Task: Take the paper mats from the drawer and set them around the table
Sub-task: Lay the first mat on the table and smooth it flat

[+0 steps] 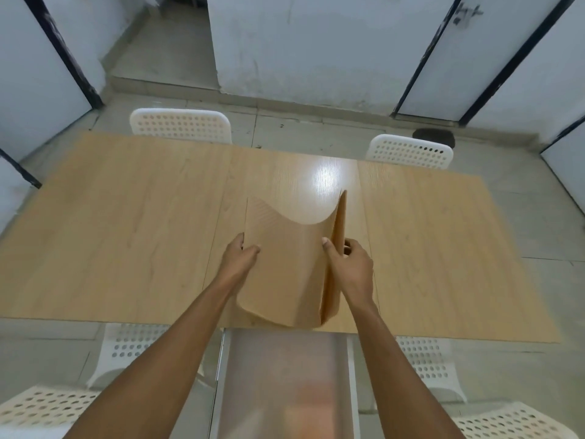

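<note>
A stack of tan paper mats [285, 264] is held above the near middle of the light wooden table [126, 223]. The mats bow into a U shape, with both side edges curling upward. My left hand [242, 253] grips the left edge, thumb on top. On the right edge, my right hand [348, 264] pinches several sheets. Below the table's near edge, the pulled-out drawer [285, 384] shows a shiny grey bottom; what lies in it is too blurred to tell.
Two white perforated chairs stand at the far side, one at the left [180, 125] and one at the right [410, 152]. More white chairs are at the near side, left [126, 346] and right [427, 359]. Tiled floor and white walls surround the table.
</note>
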